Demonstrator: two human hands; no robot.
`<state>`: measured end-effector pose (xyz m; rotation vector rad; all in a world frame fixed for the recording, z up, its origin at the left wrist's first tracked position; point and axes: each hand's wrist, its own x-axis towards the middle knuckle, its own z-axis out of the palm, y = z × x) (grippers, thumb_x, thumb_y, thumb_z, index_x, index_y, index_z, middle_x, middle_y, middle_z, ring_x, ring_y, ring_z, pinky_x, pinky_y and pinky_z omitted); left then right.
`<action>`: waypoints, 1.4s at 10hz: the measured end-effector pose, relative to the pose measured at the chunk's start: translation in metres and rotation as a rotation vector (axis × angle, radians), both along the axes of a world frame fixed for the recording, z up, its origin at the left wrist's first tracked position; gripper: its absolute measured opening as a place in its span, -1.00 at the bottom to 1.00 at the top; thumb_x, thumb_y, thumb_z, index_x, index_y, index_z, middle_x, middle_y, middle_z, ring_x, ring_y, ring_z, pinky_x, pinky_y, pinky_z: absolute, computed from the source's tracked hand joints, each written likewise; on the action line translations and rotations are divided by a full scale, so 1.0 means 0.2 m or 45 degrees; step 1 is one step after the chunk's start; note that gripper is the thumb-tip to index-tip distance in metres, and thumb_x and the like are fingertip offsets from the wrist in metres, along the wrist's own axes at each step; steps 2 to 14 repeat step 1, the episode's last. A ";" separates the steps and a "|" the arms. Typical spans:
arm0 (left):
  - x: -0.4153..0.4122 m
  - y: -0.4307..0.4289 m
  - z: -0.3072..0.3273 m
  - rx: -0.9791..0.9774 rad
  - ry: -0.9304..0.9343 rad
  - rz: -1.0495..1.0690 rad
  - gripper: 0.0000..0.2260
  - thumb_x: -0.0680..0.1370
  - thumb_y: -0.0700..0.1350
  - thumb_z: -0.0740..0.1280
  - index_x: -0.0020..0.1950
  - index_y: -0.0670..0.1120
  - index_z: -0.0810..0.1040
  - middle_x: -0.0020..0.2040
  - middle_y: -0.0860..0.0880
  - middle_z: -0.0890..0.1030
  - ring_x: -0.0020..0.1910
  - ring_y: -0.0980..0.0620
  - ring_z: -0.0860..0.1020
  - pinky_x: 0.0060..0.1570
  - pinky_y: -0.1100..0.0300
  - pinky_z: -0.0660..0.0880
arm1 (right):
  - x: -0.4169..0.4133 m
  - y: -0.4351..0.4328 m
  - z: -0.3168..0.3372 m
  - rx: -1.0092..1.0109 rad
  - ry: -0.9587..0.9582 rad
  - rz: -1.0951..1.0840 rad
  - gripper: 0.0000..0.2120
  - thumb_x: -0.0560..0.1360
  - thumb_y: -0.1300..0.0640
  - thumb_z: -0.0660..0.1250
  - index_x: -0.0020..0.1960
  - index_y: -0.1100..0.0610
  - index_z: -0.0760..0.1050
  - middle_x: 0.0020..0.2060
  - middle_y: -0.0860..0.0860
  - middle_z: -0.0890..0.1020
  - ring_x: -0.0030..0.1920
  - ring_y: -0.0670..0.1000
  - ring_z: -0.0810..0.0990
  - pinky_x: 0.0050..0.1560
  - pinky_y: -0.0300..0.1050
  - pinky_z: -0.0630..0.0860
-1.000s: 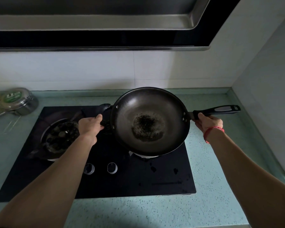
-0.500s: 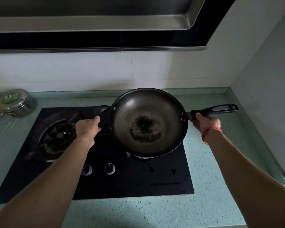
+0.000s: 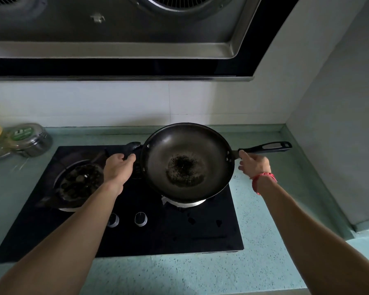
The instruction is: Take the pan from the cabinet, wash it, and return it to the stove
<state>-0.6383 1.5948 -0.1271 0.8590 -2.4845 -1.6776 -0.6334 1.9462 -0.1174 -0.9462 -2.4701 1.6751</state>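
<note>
The dark pan (image 3: pixel 186 145), with a burnt patch in its middle, rests on the right burner of the black glass stove (image 3: pixel 168 237). Its long black handle (image 3: pixel 266 147) points right. My left hand (image 3: pixel 118 167) is curled around the short helper handle on the pan's left side. My right hand (image 3: pixel 254 163), with a red band at the wrist, sits just below the base of the long handle. Its fingers are apart and only a fingertip touches the handle.
The left burner (image 3: pixel 79 179) is bare and two knobs (image 3: pixel 140 219) sit at the stove's front. A round metal tin (image 3: pixel 28 139) stands on the green counter (image 3: pixel 200 273) at the left. The range hood (image 3: pixel 115 67) hangs overhead and a wall (image 3: pixel 339 124) closes the right side.
The pan has come down onto the right burner. My right hand has let go of the long handle and opened below it. The view has tilted up.
</note>
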 end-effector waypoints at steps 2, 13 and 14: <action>0.08 0.05 0.08 -0.065 0.122 -0.145 -0.47 0.54 0.09 0.37 0.45 -0.09 0.39 0.39 -0.09 0.46 0.30 -0.04 0.48 0.31 0.04 0.41 | 0.04 -0.04 0.04 0.196 0.072 0.142 -0.53 0.49 -0.21 0.27 0.28 0.05 0.54 0.07 0.04 0.67 0.08 0.09 0.63 0.17 0.10 0.56; 0.08 0.05 0.08 -0.065 0.122 -0.145 -0.47 0.54 0.09 0.37 0.45 -0.09 0.39 0.39 -0.09 0.46 0.30 -0.04 0.48 0.31 0.04 0.41 | 0.04 -0.04 0.04 0.196 0.072 0.142 -0.53 0.49 -0.21 0.27 0.28 0.05 0.54 0.07 0.04 0.67 0.08 0.09 0.63 0.17 0.10 0.56; 0.08 0.05 0.08 -0.065 0.122 -0.145 -0.47 0.54 0.09 0.37 0.45 -0.09 0.39 0.39 -0.09 0.46 0.30 -0.04 0.48 0.31 0.04 0.41 | 0.04 -0.04 0.04 0.196 0.072 0.142 -0.53 0.49 -0.21 0.27 0.28 0.05 0.54 0.07 0.04 0.67 0.08 0.09 0.63 0.17 0.10 0.56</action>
